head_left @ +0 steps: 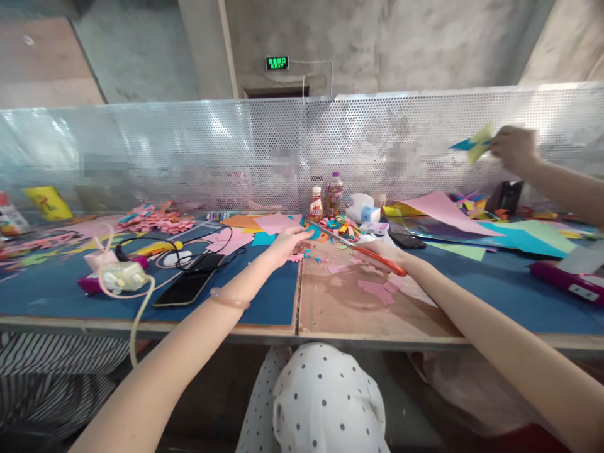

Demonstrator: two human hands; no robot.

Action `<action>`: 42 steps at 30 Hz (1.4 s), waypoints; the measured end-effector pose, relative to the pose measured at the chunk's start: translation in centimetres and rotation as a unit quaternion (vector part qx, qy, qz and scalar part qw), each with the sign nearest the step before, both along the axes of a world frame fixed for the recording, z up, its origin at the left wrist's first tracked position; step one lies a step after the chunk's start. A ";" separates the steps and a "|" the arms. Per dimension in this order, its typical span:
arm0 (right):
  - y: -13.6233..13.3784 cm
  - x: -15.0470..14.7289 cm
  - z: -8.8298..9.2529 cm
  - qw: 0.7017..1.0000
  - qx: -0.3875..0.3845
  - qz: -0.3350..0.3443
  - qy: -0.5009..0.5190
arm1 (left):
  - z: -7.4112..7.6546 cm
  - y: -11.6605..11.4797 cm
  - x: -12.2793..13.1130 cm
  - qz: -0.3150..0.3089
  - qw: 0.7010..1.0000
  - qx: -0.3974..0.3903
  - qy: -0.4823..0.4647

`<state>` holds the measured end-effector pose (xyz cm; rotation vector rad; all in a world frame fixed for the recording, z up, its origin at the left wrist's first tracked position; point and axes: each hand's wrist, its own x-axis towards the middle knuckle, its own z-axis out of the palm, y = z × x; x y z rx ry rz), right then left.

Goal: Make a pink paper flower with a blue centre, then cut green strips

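Observation:
Over the table's middle, my right hand [392,250] is closed around scissors [387,265] with orange handles. Their metal blades point left toward my left hand [285,246]. The fingers of that hand are pinched together at a small piece of blue paper [315,232], close to the blade tips. Beneath and behind the scissors lies a heap of colourful paper scraps [340,226]. Pink paper pieces [379,290] are scattered on the bare brown board below my right hand. Exactly how the blades meet the blue paper is too small to tell.
A phone [189,288], cables and a power strip [117,277] lie to the left. Behind stand two bottles [335,195] and a tissue pack [370,214]. Coloured sheets [455,214] lie at right, where another person's hand [515,150] holds up yellow and blue paper.

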<state>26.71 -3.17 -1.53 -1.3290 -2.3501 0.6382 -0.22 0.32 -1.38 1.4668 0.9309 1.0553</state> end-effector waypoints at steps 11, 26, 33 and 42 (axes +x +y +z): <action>1.0 0.5 -0.6 0.999 0.033 0.024 -0.013 | 0.3 -0.3 -0.1 -0.012 1.000 0.009 -0.008; 1.3 0.7 -0.8 0.998 0.052 0.032 -0.011 | 0.5 -0.4 -0.1 -0.014 1.000 0.004 -0.003; 1.1 0.6 -0.9 0.999 0.037 0.026 -0.002 | 0.8 -0.8 0.0 0.004 1.000 0.000 0.008; 2.3 1.0 -1.4 0.999 0.040 0.034 -0.005 | 0.7 -0.8 -0.1 0.006 1.000 0.011 0.011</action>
